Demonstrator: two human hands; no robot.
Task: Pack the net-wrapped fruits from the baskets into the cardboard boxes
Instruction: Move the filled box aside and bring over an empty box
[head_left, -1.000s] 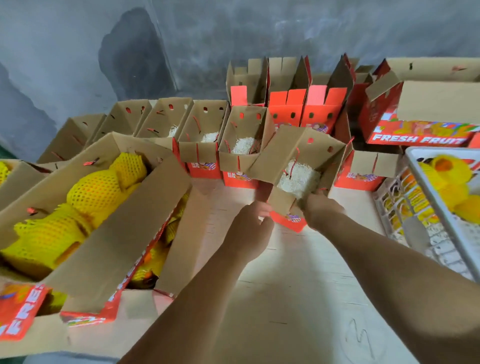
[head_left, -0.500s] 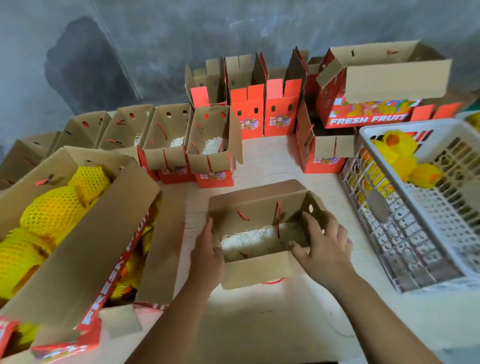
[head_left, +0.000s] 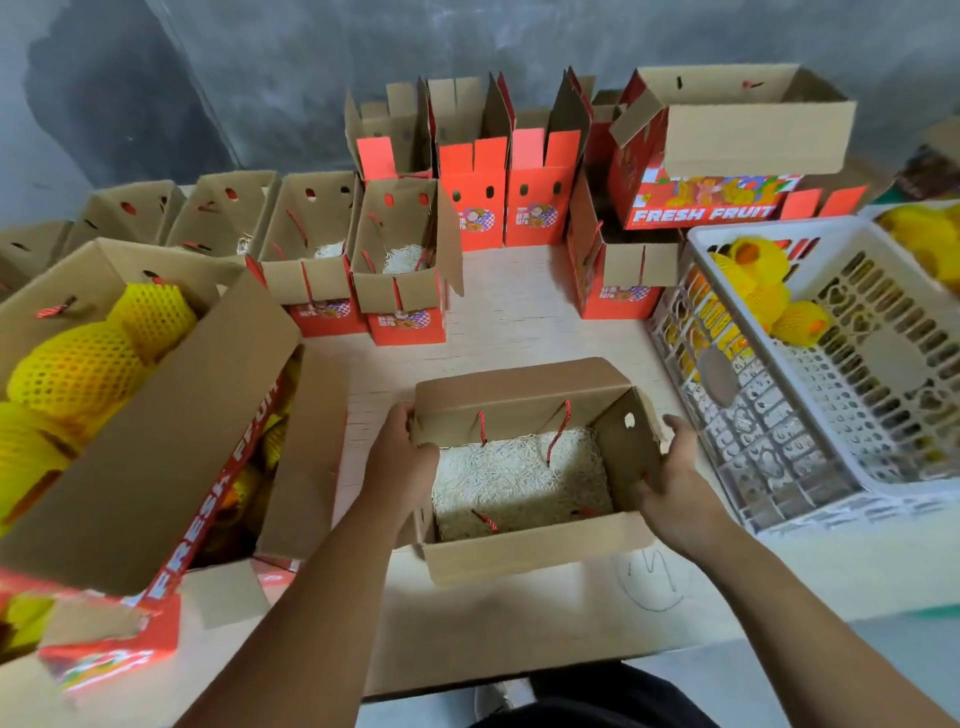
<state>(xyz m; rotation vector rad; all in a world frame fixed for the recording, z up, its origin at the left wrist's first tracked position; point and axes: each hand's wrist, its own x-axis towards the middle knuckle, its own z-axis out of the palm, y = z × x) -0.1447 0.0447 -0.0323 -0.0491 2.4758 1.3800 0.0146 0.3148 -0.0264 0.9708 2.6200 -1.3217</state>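
Observation:
An open cardboard box (head_left: 519, 556) lined with pale shredded paper sits on the table just in front of me, with red rope handles hanging inside. My left hand (head_left: 397, 462) grips its left wall, fingers curled over the rim. My right hand (head_left: 675, 478) holds the right flap and wall. Yellow net-wrapped fruits (head_left: 769, 291) lie in a white plastic basket (head_left: 779, 467) at the right. More net-wrapped fruits (head_left: 78, 364) fill a large box (head_left: 171, 441) at the left.
Several small open boxes (head_left: 400, 270) with shredded paper stand in a row behind. Folded red boxes (head_left: 472, 171) and a large "FRESH FRUIT" carton (head_left: 727, 156) line the grey wall. A second basket edge (head_left: 924, 228) shows far right. The table's front edge runs below my arms.
The box has come from the back row toward me and now sits on the table near the front edge. Both hands have shifted their hold to its two sides.

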